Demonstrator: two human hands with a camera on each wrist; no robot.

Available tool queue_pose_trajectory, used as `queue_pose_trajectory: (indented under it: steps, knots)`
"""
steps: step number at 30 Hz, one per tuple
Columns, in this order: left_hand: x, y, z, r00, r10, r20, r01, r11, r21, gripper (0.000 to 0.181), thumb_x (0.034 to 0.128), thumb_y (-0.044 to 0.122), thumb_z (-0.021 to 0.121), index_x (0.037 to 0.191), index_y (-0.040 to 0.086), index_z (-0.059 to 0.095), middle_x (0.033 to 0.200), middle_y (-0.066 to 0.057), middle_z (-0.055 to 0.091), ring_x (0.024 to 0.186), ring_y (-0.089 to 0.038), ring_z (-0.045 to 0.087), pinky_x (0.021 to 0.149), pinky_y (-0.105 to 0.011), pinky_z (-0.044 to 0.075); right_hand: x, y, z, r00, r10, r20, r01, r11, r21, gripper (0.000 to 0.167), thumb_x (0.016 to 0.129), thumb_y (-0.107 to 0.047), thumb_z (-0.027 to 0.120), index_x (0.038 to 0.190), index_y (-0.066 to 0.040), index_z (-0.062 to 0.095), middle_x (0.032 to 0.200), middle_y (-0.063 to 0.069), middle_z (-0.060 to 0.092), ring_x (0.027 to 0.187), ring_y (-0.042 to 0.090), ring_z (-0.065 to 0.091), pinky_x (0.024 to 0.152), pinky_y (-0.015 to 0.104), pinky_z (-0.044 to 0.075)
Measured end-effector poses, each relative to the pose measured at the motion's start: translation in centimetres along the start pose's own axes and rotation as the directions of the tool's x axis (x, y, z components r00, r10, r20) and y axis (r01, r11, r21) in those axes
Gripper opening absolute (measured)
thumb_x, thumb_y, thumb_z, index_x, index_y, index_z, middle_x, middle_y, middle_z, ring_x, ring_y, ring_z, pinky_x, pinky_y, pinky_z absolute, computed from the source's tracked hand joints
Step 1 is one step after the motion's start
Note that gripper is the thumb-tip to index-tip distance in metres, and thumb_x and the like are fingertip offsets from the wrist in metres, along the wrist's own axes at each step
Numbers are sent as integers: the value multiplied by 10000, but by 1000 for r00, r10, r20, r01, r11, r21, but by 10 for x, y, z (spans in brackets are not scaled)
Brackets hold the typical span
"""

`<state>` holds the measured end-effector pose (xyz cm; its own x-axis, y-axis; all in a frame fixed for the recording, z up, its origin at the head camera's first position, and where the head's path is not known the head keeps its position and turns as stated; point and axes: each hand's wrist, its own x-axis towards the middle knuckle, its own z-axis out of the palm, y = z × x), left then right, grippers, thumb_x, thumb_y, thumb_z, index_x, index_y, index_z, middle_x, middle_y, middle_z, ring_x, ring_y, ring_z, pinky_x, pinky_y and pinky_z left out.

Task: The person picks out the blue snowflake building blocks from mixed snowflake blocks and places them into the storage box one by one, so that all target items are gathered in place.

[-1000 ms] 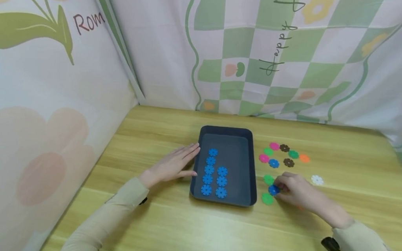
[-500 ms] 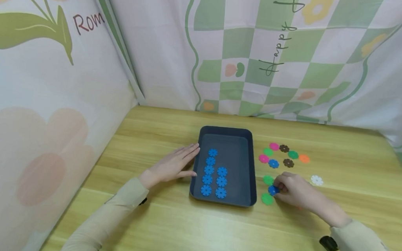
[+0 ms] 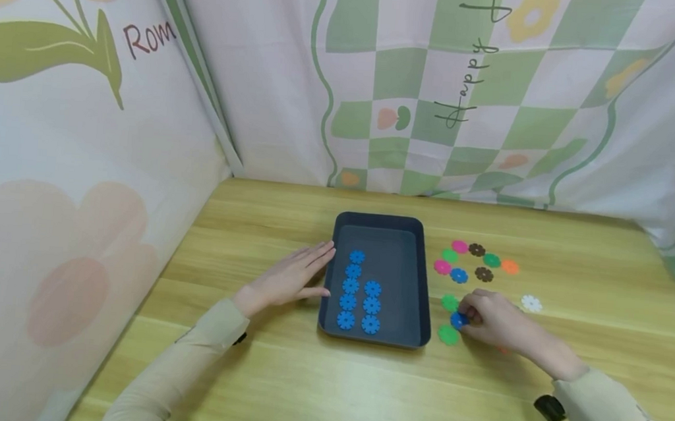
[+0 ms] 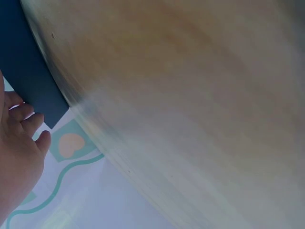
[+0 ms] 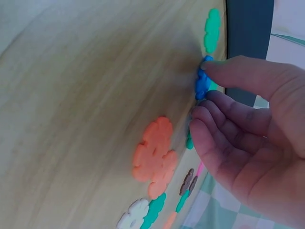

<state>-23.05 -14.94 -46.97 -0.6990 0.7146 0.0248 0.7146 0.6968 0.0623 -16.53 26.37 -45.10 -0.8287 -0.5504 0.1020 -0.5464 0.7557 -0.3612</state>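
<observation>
In the head view, my left hand (image 3: 286, 276) lies with extended fingers against the left wall of a dark grey tray (image 3: 403, 262). The left wrist view shows its fingertips at the tray's side (image 4: 28, 62). Inside the tray, blue snowflake discs (image 3: 351, 285) form two columns, the left one longer. To the tray's right, my right hand (image 3: 500, 322) pinches a blue snowflake disc (image 5: 203, 82) between thumb and fingers, low over the table. Green discs (image 3: 449, 335) lie on both sides of it. The hand hides part of the held disc.
Beyond the right hand lie loose pink, brown, green and orange discs, with one blue disc (image 3: 459, 275) among them. A white disc (image 3: 531, 303) sits farther right. Orange discs (image 5: 155, 150) lie near the right hand's fingers. Curtains hang behind and left of the wooden table (image 3: 277, 377).
Almost nothing differs. My right hand stays at the blue disc, its wrist shifting very slightly left. The left hand keeps its place at the tray.
</observation>
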Motion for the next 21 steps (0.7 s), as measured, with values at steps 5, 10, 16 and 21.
queue_pose_trajectory:
  steps: [5, 10, 16, 21]
  knots:
    - [0, 1, 0, 1000, 2, -3, -2, 1000, -8, 840, 979, 588, 465, 1586, 67, 209, 1673, -97, 167, 1544, -251, 221, 1255, -429, 259, 1, 0, -1, 998, 34, 48, -36, 999, 30, 185, 743, -68, 835, 846, -24, 687, 778, -10, 635, 681, 20, 539, 582, 166, 504]
    - [0, 1, 1, 1000, 4, 1, -4, 1000, -3, 842, 979, 593, 459, 1588, 73, 200, 1673, -95, 163, 1544, -248, 219, 1255, -427, 258, 1, 0, -3, 994, 62, 88, -67, 996, 55, 184, 750, -65, 829, 856, -16, 686, 774, -6, 637, 679, 25, 539, 581, 168, 502]
    - [0, 1, 1, 1000, 4, -1, -4, 1000, -3, 845, 980, 592, 456, 1590, 71, 190, 1674, -99, 160, 1544, -245, 218, 1258, -426, 254, 1, 1, -4, 995, 44, 89, -48, 998, 50, 194, 742, -64, 832, 852, -37, 674, 764, -25, 614, 675, 12, 502, 572, 165, 476]
    - [1, 1, -1, 1000, -4, 11, 4, 1000, -4, 846, 981, 591, 456, 1592, 80, 173, 1675, -97, 152, 1547, -242, 208, 1262, -421, 242, 1, 0, -6, 995, 33, 95, -39, 997, 62, 212, 744, -53, 828, 852, -66, 646, 762, -39, 598, 674, 8, 474, 566, 169, 452]
